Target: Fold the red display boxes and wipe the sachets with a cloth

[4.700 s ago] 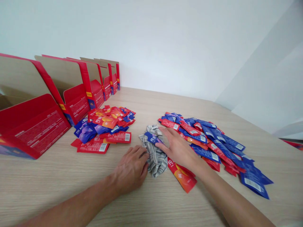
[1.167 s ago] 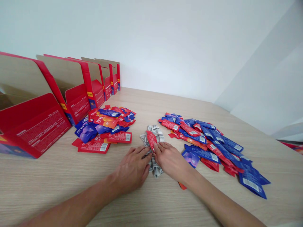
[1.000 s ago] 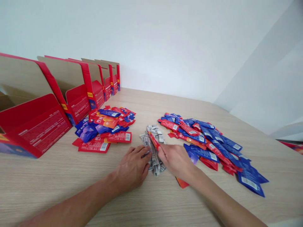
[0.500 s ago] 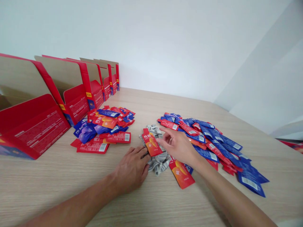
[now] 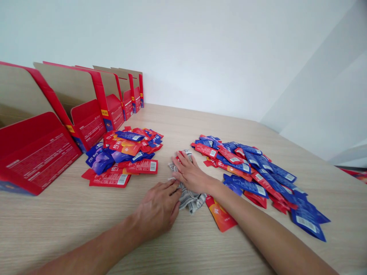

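A crumpled grey-and-white striped cloth (image 5: pixel 192 199) lies on the table between two heaps of sachets. My left hand (image 5: pixel 160 204) rests at its left edge, fingers bent over the fabric and holding it. Flat across the upper part of the cloth is my right hand (image 5: pixel 190 173), fingers stretched out and pressing down. Beneath those fingers a red sachet (image 5: pixel 180 154) is mostly hidden, with only a bit of its top end showing. Partly covered by my right forearm, an orange-red sachet (image 5: pixel 220 214) lies beside the cloth.
A heap of red and blue sachets (image 5: pixel 123 152) lies to the left. On the right spreads a larger heap of similar sachets (image 5: pixel 258 172). Several open red cartons (image 5: pixel 37 152) stand in a row along the left side. A white wall (image 5: pixel 200 57) rises behind the table.
My right hand has moved left and come down flat over the red sachet on the cloth, covering it. My left hand has stayed at the cloth's edge.
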A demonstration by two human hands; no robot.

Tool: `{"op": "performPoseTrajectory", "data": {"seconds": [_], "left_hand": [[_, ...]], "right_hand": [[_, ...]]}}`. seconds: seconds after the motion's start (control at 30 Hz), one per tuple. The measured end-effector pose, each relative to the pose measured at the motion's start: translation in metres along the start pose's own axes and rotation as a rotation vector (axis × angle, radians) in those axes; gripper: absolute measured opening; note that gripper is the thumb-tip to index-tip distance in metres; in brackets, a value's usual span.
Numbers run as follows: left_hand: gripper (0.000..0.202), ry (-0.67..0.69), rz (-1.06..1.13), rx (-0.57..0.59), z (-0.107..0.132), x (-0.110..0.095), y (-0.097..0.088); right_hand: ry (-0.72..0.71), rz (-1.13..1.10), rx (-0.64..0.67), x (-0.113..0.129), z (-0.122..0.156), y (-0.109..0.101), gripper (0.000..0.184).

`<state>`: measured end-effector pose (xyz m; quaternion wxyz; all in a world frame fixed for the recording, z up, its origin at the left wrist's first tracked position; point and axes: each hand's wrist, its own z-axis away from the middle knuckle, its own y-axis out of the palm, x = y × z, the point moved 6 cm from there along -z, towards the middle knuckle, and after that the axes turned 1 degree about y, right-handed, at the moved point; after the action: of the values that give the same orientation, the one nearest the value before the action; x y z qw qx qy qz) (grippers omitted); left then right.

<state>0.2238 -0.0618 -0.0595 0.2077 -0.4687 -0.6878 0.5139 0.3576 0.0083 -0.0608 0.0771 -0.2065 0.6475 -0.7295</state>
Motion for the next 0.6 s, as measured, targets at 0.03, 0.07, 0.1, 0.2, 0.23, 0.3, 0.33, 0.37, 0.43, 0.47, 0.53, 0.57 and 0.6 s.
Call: {"op": "performPoseTrajectory", "data": {"seconds": [0.03, 0.07, 0.1, 0.2, 0.23, 0.3, 0.33, 0.37, 0.43, 0.47, 0.53, 0.57, 0.6], "left_hand": [[0.034, 0.004, -0.010, -0.004, 0.000, 0.000, 0.000], [0.034, 0.006, -0.017, -0.004, 0.001, 0.000, 0.000], [0.034, 0.006, -0.021, -0.003, 0.001, 0.000, 0.000], [0.034, 0.004, -0.030, 0.013, 0.001, -0.001, -0.001], [0.034, 0.004, -0.032, 0.015, 0.001, -0.001, -0.002], [0.034, 0.003, -0.032, 0.017, 0.000, -0.001, -0.003], [0.035, 0.002, -0.029, 0.020, 0.000, -0.001, -0.003], [0.035, 0.000, -0.024, 0.023, 0.000, -0.001, -0.003], [0.034, -0.004, -0.013, 0.026, 0.000, 0.000, -0.002], [0.034, -0.009, -0.008, 0.025, 0.000, 0.000, -0.002], [0.033, -0.017, -0.004, 0.024, 0.001, 0.001, -0.002], [0.034, -0.021, -0.004, 0.026, 0.001, 0.002, -0.001], [0.034, -0.025, -0.003, 0.031, 0.001, 0.002, -0.001]], "right_hand": [[0.046, -0.003, 0.005, -0.004, -0.003, -0.001, 0.072], [0.085, -0.006, 0.008, -0.008, -0.005, -0.001, 0.074], [0.113, -0.009, 0.005, -0.010, -0.007, -0.001, 0.075], [0.129, -0.025, -0.013, -0.009, -0.007, 0.000, 0.082], [0.128, -0.035, -0.014, -0.007, -0.005, 0.000, 0.083], [0.121, -0.056, -0.020, -0.002, 0.001, 0.001, 0.082], [0.115, -0.062, -0.027, 0.001, 0.004, 0.000, 0.079], [0.104, -0.064, -0.039, 0.003, 0.008, -0.001, 0.075], [0.073, -0.061, -0.076, 0.007, 0.015, -0.007, 0.068], [0.062, -0.057, -0.096, 0.007, 0.018, -0.012, 0.065], [0.081, -0.047, -0.119, 0.003, 0.024, -0.023, 0.061], [0.106, -0.041, -0.122, -0.001, 0.025, -0.029, 0.057], [0.136, -0.033, -0.126, -0.005, 0.027, -0.035, 0.054]]}}
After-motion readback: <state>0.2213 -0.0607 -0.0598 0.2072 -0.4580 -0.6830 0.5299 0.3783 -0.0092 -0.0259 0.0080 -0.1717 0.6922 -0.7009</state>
